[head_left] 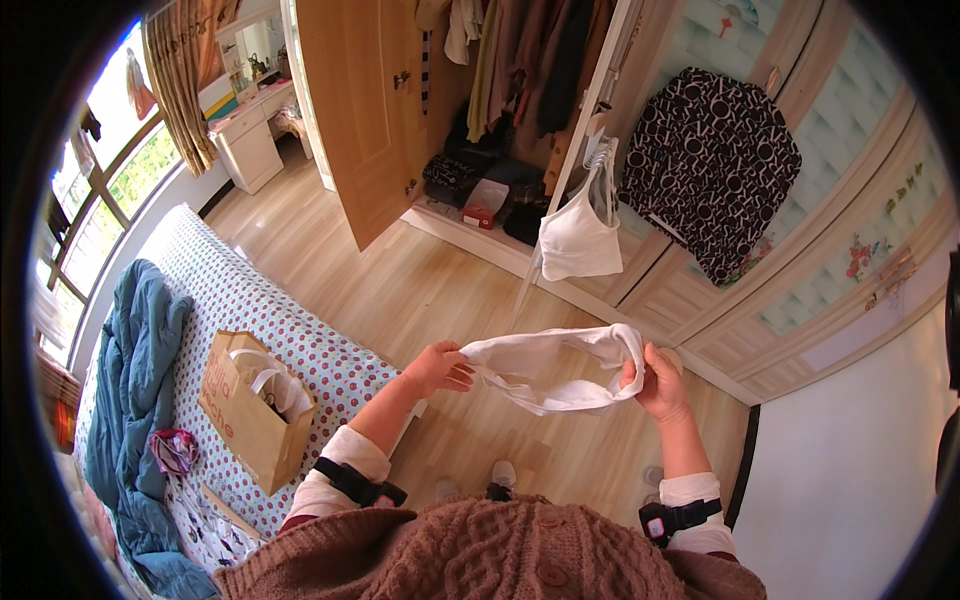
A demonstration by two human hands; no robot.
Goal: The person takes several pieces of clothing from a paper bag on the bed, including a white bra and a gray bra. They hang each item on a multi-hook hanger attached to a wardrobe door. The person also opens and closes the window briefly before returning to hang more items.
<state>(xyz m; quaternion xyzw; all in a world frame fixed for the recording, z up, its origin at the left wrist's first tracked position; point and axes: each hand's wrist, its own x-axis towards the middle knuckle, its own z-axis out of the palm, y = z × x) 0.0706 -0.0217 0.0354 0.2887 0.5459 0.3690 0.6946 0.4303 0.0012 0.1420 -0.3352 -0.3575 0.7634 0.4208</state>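
A white stretchy garment (545,403) is held out in front of my body above the floor, pulled into an open loop. Its exact kind I cannot make out. My left hand (440,370) grips the left end, with some fingers partly spread. At the other end, my right hand (661,387) is closed round the cloth, its thumb on the outside. Beyond the garment, a white camisole-like top (580,243) hangs with several white hangers (602,152) on the wardrobe's edge.
An open wardrobe door (365,120) stands ahead, with clothes hanging behind it. A black patterned garment (712,160) hangs on the closed doors at right. On the dotted bed (300,310) at left lie a paper bag (255,415) and a blue quilt (135,400).
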